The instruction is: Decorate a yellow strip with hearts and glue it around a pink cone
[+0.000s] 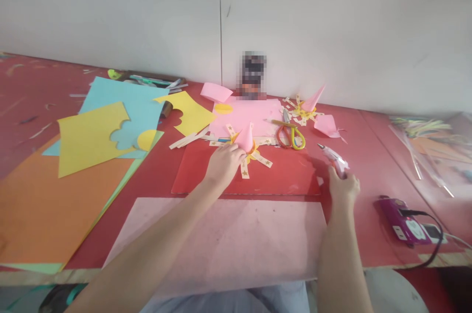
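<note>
My left hand (224, 161) is closed at the base of a pink paper cone (245, 140). This cone stands on a yellow paper piece with star-printed strips (262, 159) spreading out around it, over a red board (206, 175). What the fingertips pinch is partly hidden. On the right, my right hand (343, 186) grips a pink and white glue gun (337, 159), its nozzle pointing away to the upper left. Between the hands lie scissors (291, 137) with red and yellow handles. A second pink cone (314, 99) on a similar yellow piece sits farther back.
Yellow (86, 141), blue (118, 94) and orange (62, 195) paper sheets overlap on the left. Pink paper (254, 111) lies behind the board, and a pale pink sheet (228, 239) in front. A purple power box (403, 222) with cables sits at right. A wall (147, 18) rises behind.
</note>
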Tool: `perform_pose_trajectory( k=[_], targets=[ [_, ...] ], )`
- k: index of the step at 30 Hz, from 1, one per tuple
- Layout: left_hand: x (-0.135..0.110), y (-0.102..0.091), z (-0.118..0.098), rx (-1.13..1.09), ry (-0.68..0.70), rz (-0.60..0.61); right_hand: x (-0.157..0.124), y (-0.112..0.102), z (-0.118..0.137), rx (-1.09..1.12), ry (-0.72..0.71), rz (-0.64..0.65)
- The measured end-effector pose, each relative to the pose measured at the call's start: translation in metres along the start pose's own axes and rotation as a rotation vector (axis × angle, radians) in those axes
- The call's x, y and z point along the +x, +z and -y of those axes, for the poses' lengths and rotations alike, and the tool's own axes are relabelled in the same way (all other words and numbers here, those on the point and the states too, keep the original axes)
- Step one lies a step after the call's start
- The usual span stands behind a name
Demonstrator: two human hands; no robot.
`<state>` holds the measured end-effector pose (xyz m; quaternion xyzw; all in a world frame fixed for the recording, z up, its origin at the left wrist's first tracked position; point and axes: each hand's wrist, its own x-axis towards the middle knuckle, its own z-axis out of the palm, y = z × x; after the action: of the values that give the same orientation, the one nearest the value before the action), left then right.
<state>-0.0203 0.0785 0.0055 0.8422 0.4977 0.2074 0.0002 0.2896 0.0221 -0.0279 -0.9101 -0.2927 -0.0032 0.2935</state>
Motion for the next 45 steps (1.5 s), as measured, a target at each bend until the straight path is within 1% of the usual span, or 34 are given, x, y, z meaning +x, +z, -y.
perform_pose_trajectory(
  k=[1,4,7,9,10,11,12,13,14,15,16,17,18,19,20,23,26,29,33,45],
  targets=[
    [0.000,0.000,0.000,-0.001,0.003,0.000,0.005,0.001,-0.003,-0.007,0.005,-0.004],
    [0.000,0.001,0.001,-0.007,0.006,0.003,0.014,0.004,-0.005,-0.011,-0.050,-0.020],
    [0.000,0.002,0.001,-0.013,0.011,0.011,0.020,0.004,-0.001,-0.100,-0.037,0.008],
    [0.000,0.002,0.002,-0.015,0.010,0.018,0.021,-0.001,0.005,-0.184,-0.014,0.034],
    [0.001,0.002,0.002,-0.015,0.008,0.022,0.019,-0.004,0.010,-0.192,-0.023,0.025],
    [0.001,0.002,0.002,-0.014,0.006,0.027,0.015,-0.008,0.016,-0.165,-0.049,-0.007],
    [0.001,0.002,0.002,-0.014,0.003,0.032,0.009,-0.012,0.024,-0.101,-0.110,-0.067],
    [0.001,0.002,0.002,-0.013,0.004,0.039,0.002,-0.016,0.034,0.003,-0.202,-0.131],
    [0.001,0.002,0.002,-0.013,0.007,0.048,-0.008,-0.019,0.045,0.127,-0.316,-0.140],
    [0.001,0.003,0.003,-0.015,0.014,0.058,-0.019,-0.022,0.058,0.250,-0.435,-0.062],
    [0.001,0.003,0.003,-0.017,0.023,0.068,-0.031,-0.023,0.071,0.332,-0.540,0.083],
    [0.001,0.004,0.003,-0.020,0.030,0.076,-0.043,-0.022,0.085,0.382,-0.651,0.256],
    [0.001,0.004,0.004,-0.023,0.032,0.082,-0.055,-0.021,0.097,0.413,-0.757,0.398],
    [0.001,0.004,0.004,-0.026,0.028,0.083,-0.066,-0.019,0.108,0.415,-0.840,0.497],
    [0.001,0.004,0.004,-0.029,0.016,0.080,-0.075,-0.015,0.118,0.392,-0.908,0.564],
    [0.001,0.002,0.003,-0.045,-0.030,0.064,-0.090,-0.005,0.135,0.271,-1.035,0.656],
    [0.002,0.000,0.003,-0.075,-0.050,0.062,-0.092,0.002,0.141,0.139,-1.097,0.680],
    [0.002,-0.001,0.003,-0.101,-0.058,0.069,-0.089,0.006,0.144,0.072,-1.125,0.703],
    [0.002,-0.003,0.002,-0.124,-0.070,0.074,-0.088,0.010,0.146,0.069,-1.131,0.720],
    [0.001,-0.008,-0.001,-0.158,-0.091,0.047,-0.091,0.013,0.147,0.112,-1.152,0.694]
  ],
)
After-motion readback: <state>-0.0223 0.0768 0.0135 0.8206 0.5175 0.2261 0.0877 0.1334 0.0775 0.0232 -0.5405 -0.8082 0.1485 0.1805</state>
